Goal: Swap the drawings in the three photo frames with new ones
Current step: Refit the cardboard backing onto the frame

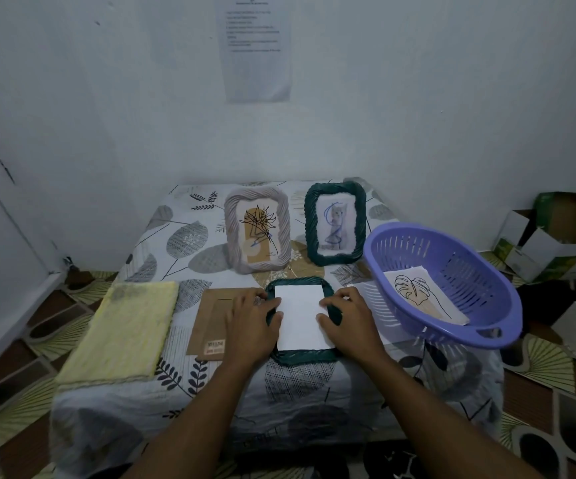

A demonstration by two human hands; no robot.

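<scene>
A leaf-print worktop (183,229) carries a picture swap in mid-job, centred on a dark green frame (304,356) lying face down at its front edge. Right of that frame sits a purple basket (428,227) holding a leaf drawing (418,292); far left of it lies a yellow towel (120,330). Behind it stand a grey woven frame (257,229) and a second green frame (335,223), both showing drawings. Touching its left side is a brown backing board (214,312). A white sheet (300,316) lies on the frame's back. The left hand (250,323) and right hand (347,321) grip the frame's side rims, thumbs on the sheet's edges. The paper looks light and easily creased, best handled by its edges; the frame seems stiff, best held by its rims. A barcode label (214,345) on the board and a wall notice (257,46) are unreadable.
</scene>
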